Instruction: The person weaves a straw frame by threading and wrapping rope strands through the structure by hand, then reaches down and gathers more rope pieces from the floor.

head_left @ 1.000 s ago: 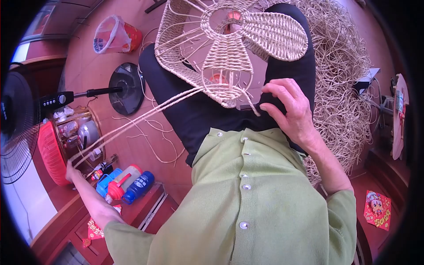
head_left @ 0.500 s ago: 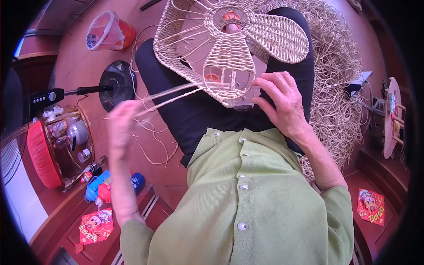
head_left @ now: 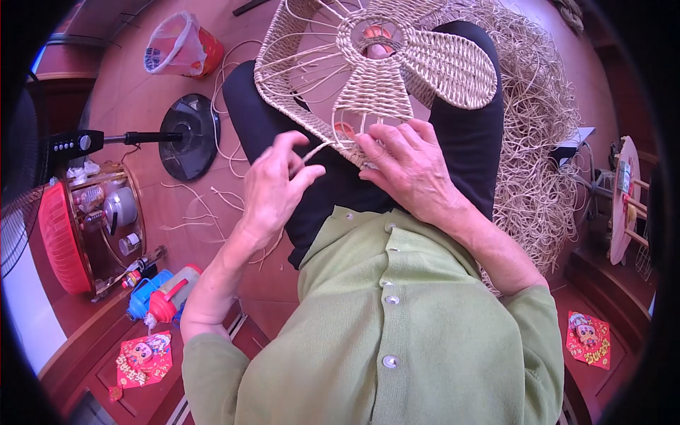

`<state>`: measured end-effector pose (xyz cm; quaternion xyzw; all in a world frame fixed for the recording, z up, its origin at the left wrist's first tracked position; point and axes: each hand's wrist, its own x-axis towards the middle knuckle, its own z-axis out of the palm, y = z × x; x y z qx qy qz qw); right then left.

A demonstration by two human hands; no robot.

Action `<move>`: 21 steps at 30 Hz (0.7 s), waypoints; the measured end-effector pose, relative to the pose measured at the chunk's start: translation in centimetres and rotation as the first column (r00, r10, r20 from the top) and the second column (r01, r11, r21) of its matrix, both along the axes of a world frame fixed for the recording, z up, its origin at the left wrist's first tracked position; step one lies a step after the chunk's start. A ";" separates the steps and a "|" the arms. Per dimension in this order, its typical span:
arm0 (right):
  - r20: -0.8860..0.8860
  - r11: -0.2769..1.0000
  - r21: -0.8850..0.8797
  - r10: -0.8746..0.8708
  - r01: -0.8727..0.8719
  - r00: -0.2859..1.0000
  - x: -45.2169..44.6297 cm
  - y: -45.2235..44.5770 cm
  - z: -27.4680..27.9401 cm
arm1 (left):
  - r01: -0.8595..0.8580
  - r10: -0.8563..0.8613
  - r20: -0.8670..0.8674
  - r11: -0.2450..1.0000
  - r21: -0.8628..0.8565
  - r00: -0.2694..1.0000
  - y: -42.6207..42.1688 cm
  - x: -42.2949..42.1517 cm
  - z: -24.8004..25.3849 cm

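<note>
A woven cord piece [head_left: 450, 69] with petal shapes round a central ring lies across my knees. My right hand [head_left: 411, 166] is closed at the piece's near corner, its fingers pressed on the woven edge and covering part of it. My left hand [head_left: 276, 184] hovers just left of that corner, thumb and fingers apart. A short length of cord [head_left: 316, 151] runs from the corner toward my left fingertips; whether they touch it is unclear. Bare cords [head_left: 301, 67] fan out between the ring and the frame on the left.
A big heap of loose cord [head_left: 535, 142] lies right of my knees. On the left are a fan base [head_left: 190, 138], a lined bin [head_left: 205, 53], a red basin [head_left: 64, 237] and bottles [head_left: 166, 301]. Loose strands [head_left: 205, 205] are on the floor.
My left hand has come in from the far left to the woven piece, and the long taut strands no longer stretch out to it. My right hand has moved left onto the near corner.
</note>
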<state>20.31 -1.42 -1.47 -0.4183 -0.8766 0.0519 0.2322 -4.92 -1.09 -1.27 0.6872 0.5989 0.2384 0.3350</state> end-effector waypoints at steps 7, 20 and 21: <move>-0.055 0.998 -0.054 -0.043 0.040 0.998 -0.8 -0.3 1.0 | 0.080 0.269 0.457 0.788 -0.610 0.848 0.9 -0.1 2.7; -0.551 0.866 -0.485 -0.410 0.121 0.727 1.9 5.3 2.0 | -0.105 0.070 0.314 0.990 0.097 0.947 2.8 1.9 4.0; -0.558 0.845 -0.515 -0.456 0.142 0.693 3.2 5.5 1.9 | 0.002 -0.040 0.136 0.963 0.271 0.990 2.9 2.4 2.7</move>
